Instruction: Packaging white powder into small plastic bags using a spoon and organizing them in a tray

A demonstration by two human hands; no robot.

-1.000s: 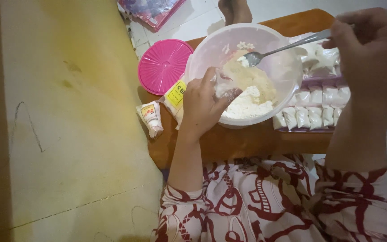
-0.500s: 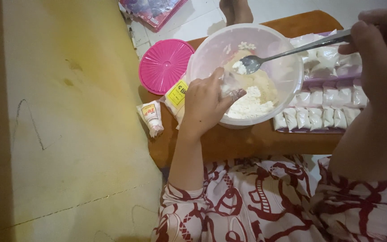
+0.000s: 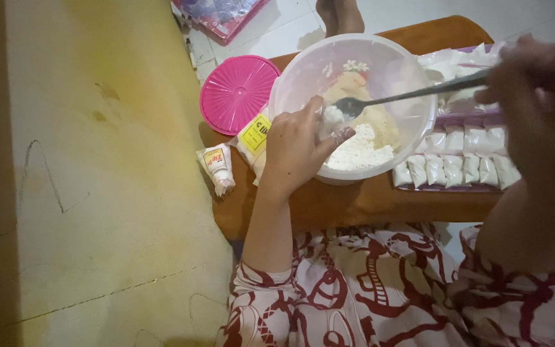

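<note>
Nearest, the left hand (image 3: 300,148) curls at the rim of the clear plastic bowl (image 3: 412,109) on the brown board (image 3: 354,202), fingers pinched on a small clear bag (image 3: 331,115). The right hand (image 3: 537,106) grips a metal spoon (image 3: 406,96), its tip over white powder (image 3: 361,151). Beyond lies a pink lid (image 3: 239,93).

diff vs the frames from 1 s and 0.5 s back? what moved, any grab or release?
The right hand pulled back toward the right edge, and the spoon it holds dipped lower, its tip now by the left hand's fingers. No grab or release. The left hand stays at the bowl rim over the white powder; pink lid, sachets and filled bags unmoved.
</note>
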